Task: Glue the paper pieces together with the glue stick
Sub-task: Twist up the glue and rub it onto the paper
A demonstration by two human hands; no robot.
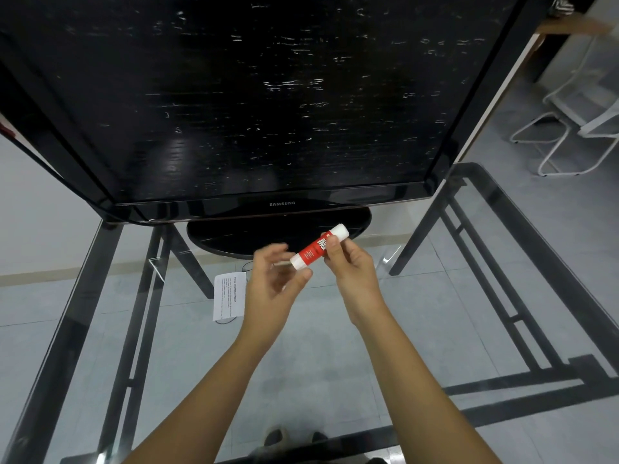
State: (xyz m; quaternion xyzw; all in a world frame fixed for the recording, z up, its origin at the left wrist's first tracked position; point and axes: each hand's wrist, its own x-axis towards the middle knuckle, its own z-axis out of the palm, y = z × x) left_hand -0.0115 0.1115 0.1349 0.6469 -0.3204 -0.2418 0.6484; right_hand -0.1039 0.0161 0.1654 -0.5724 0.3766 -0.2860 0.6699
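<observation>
Glass surface (418, 296) before a dark monitor (254, 95). Glue stick (318, 246) is held tilted above it, pinched mid-barrel by the right hand (355, 266); left hand (274, 279) closes loosely on its lower end, probably to uncap. 1 printed paper (228, 296) lies just left.

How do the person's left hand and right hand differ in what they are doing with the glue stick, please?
The right hand grips the glue stick around its upper half, fingers closed on it; the left hand is open, fingers spread, its thumb just at the stick's lower end. The right hand sits higher and nearer the monitor stand; the left hand covers part of the printed paper. Both are bare and raised above the glass table.
</observation>
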